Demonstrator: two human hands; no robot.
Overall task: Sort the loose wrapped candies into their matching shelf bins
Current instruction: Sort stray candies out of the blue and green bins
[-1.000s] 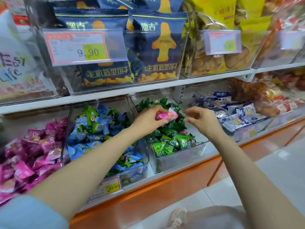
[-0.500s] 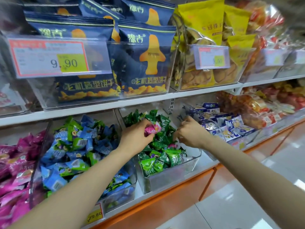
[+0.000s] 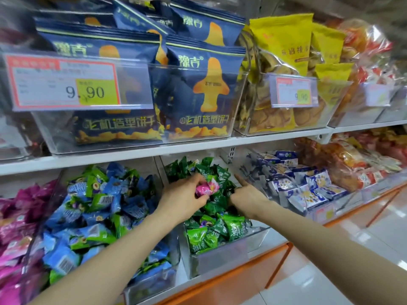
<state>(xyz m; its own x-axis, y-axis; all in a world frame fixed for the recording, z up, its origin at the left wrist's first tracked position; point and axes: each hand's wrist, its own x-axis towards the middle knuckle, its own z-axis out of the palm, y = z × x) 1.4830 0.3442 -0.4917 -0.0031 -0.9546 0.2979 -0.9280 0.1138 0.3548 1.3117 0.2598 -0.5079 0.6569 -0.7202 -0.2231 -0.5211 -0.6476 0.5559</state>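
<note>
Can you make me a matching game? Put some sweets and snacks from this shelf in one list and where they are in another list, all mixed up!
Things:
1. pink candy
2. green candies
3. yellow bags
4. blue and white packets

Places:
A. on the upper shelf
B. on the lower shelf, just right of the green candies
C. pinched in the left hand
D. on the lower shelf, just right of the blue candies

Pairs: 1-C, 2-D, 3-A, 4-B
</note>
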